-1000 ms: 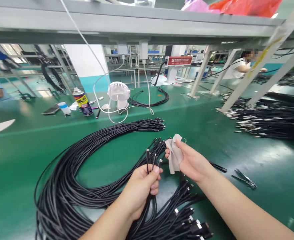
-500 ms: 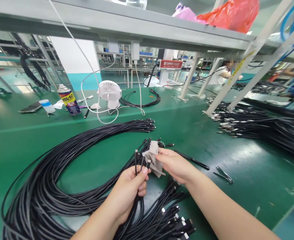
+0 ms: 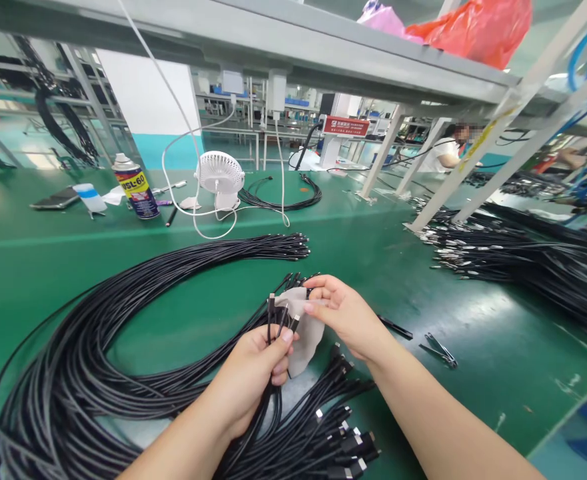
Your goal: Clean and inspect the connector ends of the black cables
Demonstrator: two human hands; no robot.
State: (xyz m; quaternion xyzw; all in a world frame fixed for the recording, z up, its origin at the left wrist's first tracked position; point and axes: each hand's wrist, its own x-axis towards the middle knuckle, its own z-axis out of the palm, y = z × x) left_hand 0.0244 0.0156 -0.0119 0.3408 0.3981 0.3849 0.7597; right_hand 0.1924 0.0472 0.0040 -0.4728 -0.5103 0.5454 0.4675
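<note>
My left hand (image 3: 260, 363) is closed around several black cables (image 3: 272, 312), their plug ends sticking up above the thumb. A grey-white cloth (image 3: 307, 337) hangs just behind those plugs, its upper edge pinched by my right hand (image 3: 340, 313). Part of the cloth lies behind the left fingers, and whether they touch it I cannot tell. Below the hands lies a bunch of cable ends (image 3: 343, 427) with metal-tipped plugs. To the left a thick bundle of black cables (image 3: 63, 353) curves round on the green table (image 3: 163, 327), its other ends (image 3: 293, 247) farther back.
Tweezers (image 3: 439, 351) and a black pen-like tool (image 3: 396, 328) lie right of my right wrist. A white fan (image 3: 219, 175) and a spray can (image 3: 137, 190) stand at the back. More cables (image 3: 513, 247) cover the right side. A metal shelf (image 3: 323, 50) spans overhead.
The cloth has gone from bunched up to spread out and hanging lower. My right hand has shifted slightly up and still pinches it; the left keeps its grip on the cables.
</note>
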